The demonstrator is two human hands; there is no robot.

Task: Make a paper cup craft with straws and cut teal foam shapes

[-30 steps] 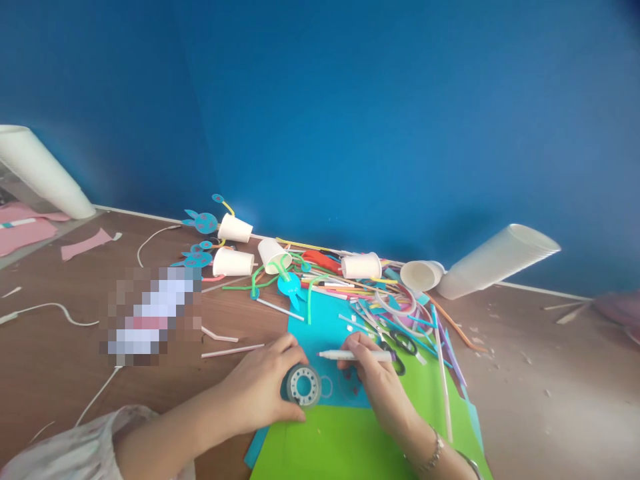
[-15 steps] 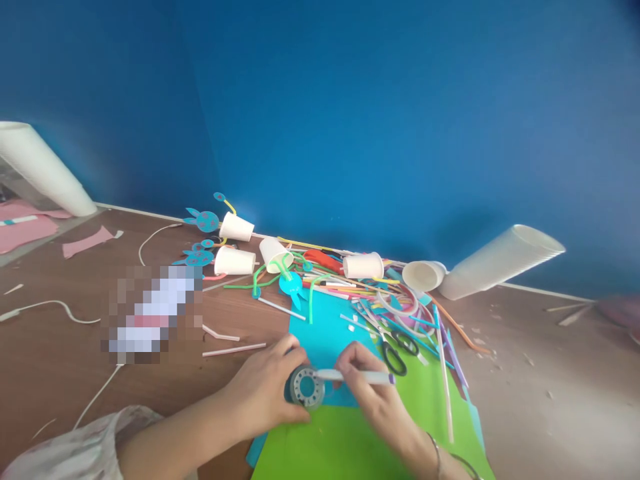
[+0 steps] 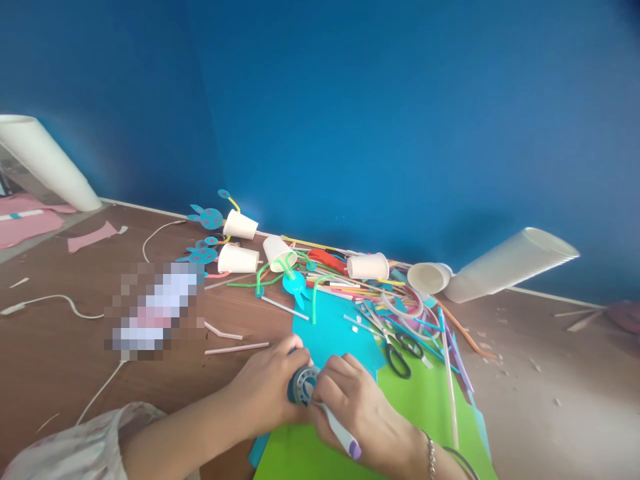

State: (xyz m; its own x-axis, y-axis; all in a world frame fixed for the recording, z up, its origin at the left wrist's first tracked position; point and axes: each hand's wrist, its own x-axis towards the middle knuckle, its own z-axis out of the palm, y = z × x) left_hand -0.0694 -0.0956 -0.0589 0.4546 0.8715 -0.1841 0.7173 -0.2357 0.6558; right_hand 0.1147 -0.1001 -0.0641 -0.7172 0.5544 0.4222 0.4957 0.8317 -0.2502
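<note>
My left hand is closed around a round grey ring with small holes in its face, which looks like a roll of tape. A white marker with a purple end is pinched in my right hand. Its tip side points at the ring's middle, where my right fingers meet the ring; the tip itself is hidden. Under both hands lie a blue sheet and a green sheet. Black-handled scissors rest on the sheets, beyond my right hand.
White paper cups, some with blue paper rabbit heads, lie along the blue wall. Straws and markers are heaped behind the scissors. A white paper tube leans at right; a blurred white object with a cable sits at left.
My right hand has moved left, bringing the marker against the ring and turning its purple end down towards me. The left hand still holds the ring. The view has shifted slightly.
</note>
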